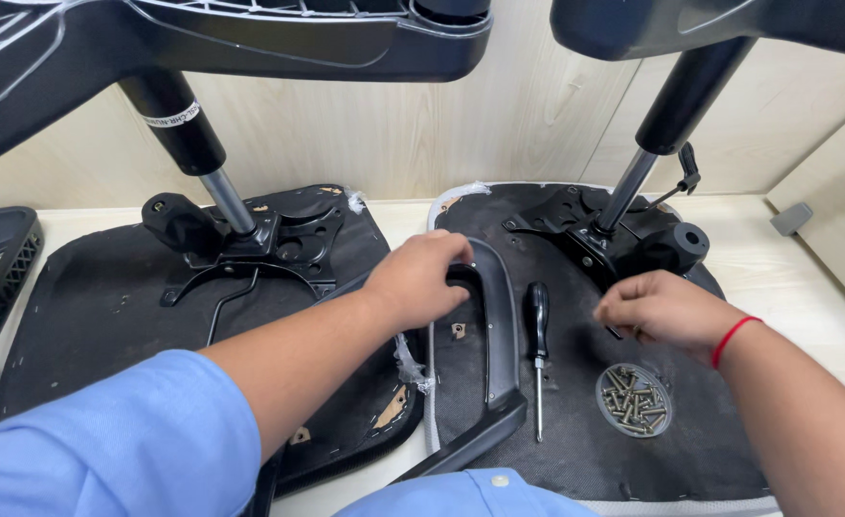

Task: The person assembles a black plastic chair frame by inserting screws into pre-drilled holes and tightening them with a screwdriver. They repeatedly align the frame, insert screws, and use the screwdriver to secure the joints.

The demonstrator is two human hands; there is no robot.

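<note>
Two upturned chair seats lie side by side; the right seat (575,421) is the landmark. Along its left edge rests a black armrest (499,325), its upper end grasped by the left hand (420,278). On the seat lies a screwdriver (537,335); right of it, the right hand (666,308), loosely curled, hovers above a dish of screws (635,400).

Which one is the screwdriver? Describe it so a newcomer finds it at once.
Start at the right upturned chair seat. The screwdriver lies between the curved black armrest and the round dish of screws. Only it has a thin metal shaft.
</note>
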